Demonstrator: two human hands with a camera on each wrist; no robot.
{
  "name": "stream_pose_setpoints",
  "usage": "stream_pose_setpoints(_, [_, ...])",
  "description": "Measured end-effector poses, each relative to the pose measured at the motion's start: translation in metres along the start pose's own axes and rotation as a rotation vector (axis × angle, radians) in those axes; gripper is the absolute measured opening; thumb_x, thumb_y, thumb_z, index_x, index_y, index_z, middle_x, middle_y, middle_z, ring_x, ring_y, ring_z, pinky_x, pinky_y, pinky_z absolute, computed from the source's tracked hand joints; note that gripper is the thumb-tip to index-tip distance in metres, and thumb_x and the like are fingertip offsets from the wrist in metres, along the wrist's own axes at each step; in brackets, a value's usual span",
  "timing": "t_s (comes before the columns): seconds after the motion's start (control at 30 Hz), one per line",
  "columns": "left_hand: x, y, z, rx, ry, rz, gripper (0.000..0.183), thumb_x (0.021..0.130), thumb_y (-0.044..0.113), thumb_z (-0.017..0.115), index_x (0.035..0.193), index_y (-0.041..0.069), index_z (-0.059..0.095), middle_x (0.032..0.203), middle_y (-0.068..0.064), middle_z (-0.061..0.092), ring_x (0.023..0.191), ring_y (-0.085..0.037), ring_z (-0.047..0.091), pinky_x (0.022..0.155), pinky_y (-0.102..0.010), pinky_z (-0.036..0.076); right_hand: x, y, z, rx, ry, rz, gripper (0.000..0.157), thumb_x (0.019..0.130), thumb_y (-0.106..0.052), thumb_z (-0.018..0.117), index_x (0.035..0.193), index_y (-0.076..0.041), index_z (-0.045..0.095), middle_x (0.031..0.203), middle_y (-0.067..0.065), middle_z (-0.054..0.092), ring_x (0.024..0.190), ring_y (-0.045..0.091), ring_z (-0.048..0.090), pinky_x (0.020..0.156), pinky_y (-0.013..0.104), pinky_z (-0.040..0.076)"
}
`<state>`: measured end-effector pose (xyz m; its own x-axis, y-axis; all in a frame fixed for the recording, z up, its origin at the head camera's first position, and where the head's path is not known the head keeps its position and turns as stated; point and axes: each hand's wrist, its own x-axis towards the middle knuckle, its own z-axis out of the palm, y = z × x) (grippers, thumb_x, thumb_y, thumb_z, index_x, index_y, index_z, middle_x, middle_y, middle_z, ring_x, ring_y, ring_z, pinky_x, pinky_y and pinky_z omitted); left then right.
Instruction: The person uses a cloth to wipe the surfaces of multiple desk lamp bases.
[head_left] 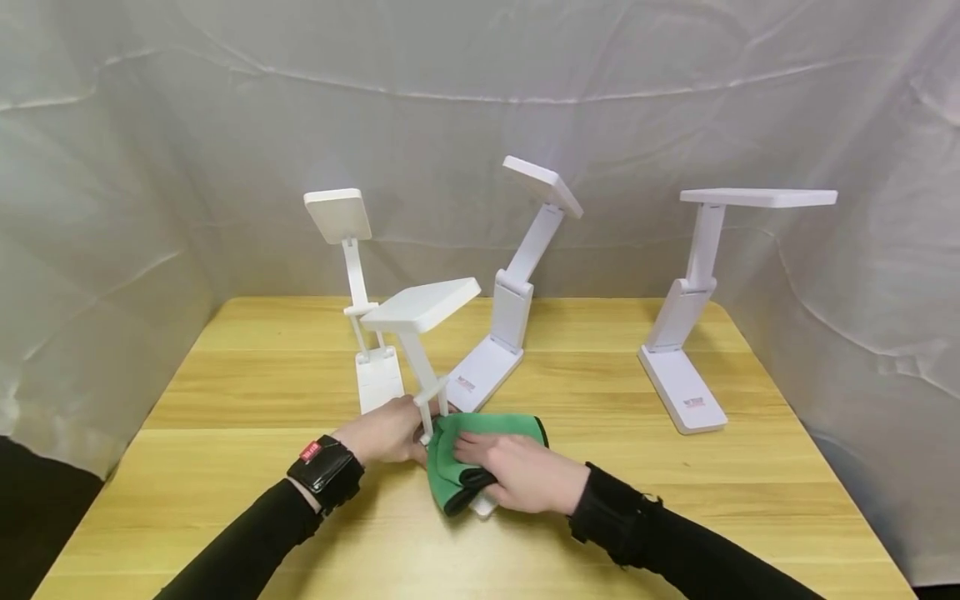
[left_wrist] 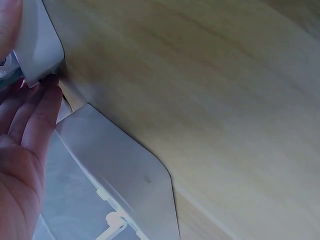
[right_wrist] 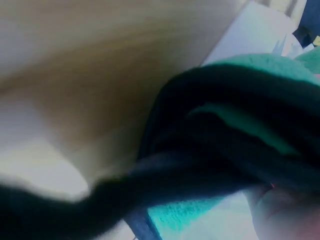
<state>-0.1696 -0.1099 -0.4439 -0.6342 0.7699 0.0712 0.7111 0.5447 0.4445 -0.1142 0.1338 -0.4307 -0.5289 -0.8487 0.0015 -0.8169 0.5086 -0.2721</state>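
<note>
A white folding desk lamp (head_left: 423,307) stands nearest me, its base mostly hidden under a green cloth (head_left: 450,454) with black edging. My left hand (head_left: 390,429) grips the rear end of that base beside the hinge. In the left wrist view, the fingers (left_wrist: 37,117) lie along one side of the white base (left_wrist: 42,42), with the thumb opposite. My right hand (head_left: 525,471) holds the folded cloth and presses it onto the base, whose front corner shows below. The cloth's dark edging (right_wrist: 210,82) fills much of the right wrist view.
Behind the front lamp stand a white lamp (head_left: 378,379) at left and another (head_left: 487,371) in the middle, both close to my left hand. A further white lamp (head_left: 682,387) stands at right. All are on a wooden table (head_left: 600,383), with a grey curtain (head_left: 420,133) behind it.
</note>
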Motion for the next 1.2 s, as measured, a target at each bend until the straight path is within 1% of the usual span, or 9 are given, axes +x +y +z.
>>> stream_pose_setpoints(0.13, [-0.001,0.001,-0.001,0.014,-0.008,-0.005,0.058,0.067,0.039,0.081,0.116,0.019,0.056,0.078,0.006,0.056,0.067,-0.009,0.051,0.062,-0.025,0.047,0.002,-0.003,0.003,-0.011,-0.007,-0.029,0.055,0.079,-0.009,0.063,0.133,-0.006,0.052,0.141,0.011,0.047,0.132,0.024,0.039,0.105,0.039,0.038])
stream_pose_setpoints(0.3, [-0.001,0.003,0.001,-0.003,-0.024,-0.038,0.064,0.062,0.042,0.082,0.114,0.013,0.058,0.081,0.007,0.057,0.071,-0.01,0.052,0.064,-0.025,0.049,-0.027,-0.009,0.004,0.032,-0.041,-0.078,0.059,0.08,-0.009,0.063,0.137,-0.009,0.048,0.142,0.007,0.046,0.133,0.022,0.038,0.107,0.042,0.035])
stream_pose_setpoints(0.43, [0.0,0.003,0.0,-0.002,-0.029,-0.052,0.066,0.06,0.039,0.083,0.115,0.012,0.058,0.084,0.007,0.059,0.072,-0.01,0.052,0.065,-0.026,0.049,-0.044,-0.007,0.001,0.088,-0.047,-0.065,0.058,0.08,-0.006,0.062,0.136,-0.009,0.05,0.14,0.005,0.048,0.131,0.02,0.04,0.104,0.042,0.038])
stream_pose_setpoints(0.53, [0.0,0.003,-0.001,-0.003,-0.031,-0.058,0.066,0.061,0.038,0.084,0.115,0.012,0.059,0.083,0.008,0.058,0.07,-0.01,0.052,0.064,-0.026,0.048,-0.04,-0.004,-0.001,0.088,-0.03,-0.029,0.055,0.081,-0.006,0.061,0.134,-0.009,0.052,0.139,0.006,0.05,0.13,0.02,0.043,0.103,0.043,0.04])
stream_pose_setpoints(0.73, [0.001,0.002,0.0,-0.011,-0.015,-0.025,0.065,0.061,0.039,0.083,0.115,0.014,0.058,0.085,0.008,0.059,0.074,-0.011,0.054,0.068,-0.028,0.05,-0.008,-0.001,-0.003,0.016,-0.01,0.042,0.05,0.082,-0.01,0.062,0.132,-0.009,0.055,0.138,0.01,0.05,0.128,0.022,0.044,0.101,0.041,0.043])
stream_pose_setpoints(0.83, [0.001,0.001,0.0,-0.004,0.0,-0.009,0.064,0.061,0.039,0.082,0.115,0.015,0.058,0.086,0.009,0.058,0.077,-0.011,0.054,0.071,-0.028,0.05,0.0,-0.004,-0.003,-0.01,-0.017,0.043,0.051,0.082,-0.011,0.063,0.133,-0.008,0.054,0.139,0.011,0.049,0.13,0.022,0.042,0.101,0.039,0.043])
stream_pose_setpoints(0.93, [0.0,0.001,0.001,0.007,0.006,-0.004,0.063,0.061,0.04,0.082,0.113,0.014,0.058,0.083,0.009,0.056,0.075,-0.011,0.054,0.069,-0.028,0.05,-0.006,-0.006,0.0,-0.002,-0.024,0.01,0.055,0.081,-0.011,0.064,0.134,-0.009,0.052,0.141,0.009,0.048,0.132,0.022,0.04,0.103,0.04,0.04])
stream_pose_setpoints(1.03, [0.0,0.001,0.002,0.016,0.002,-0.018,0.064,0.061,0.041,0.083,0.113,0.013,0.058,0.083,0.009,0.056,0.073,-0.011,0.053,0.067,-0.027,0.049,-0.021,-0.007,0.002,0.025,-0.03,-0.021,0.057,0.08,-0.009,0.063,0.136,-0.009,0.051,0.142,0.008,0.046,0.133,0.021,0.038,0.105,0.042,0.037])
stream_pose_setpoints(1.2, [-0.003,0.006,0.006,-0.002,0.006,-0.067,0.061,0.061,0.042,0.084,0.109,0.014,0.059,0.083,0.008,0.058,0.071,-0.008,0.053,0.064,-0.025,0.05,-0.039,-0.005,0.001,0.039,-0.022,0.032,0.056,0.081,-0.008,0.063,0.136,-0.009,0.05,0.142,0.006,0.046,0.132,0.021,0.039,0.103,0.043,0.039])
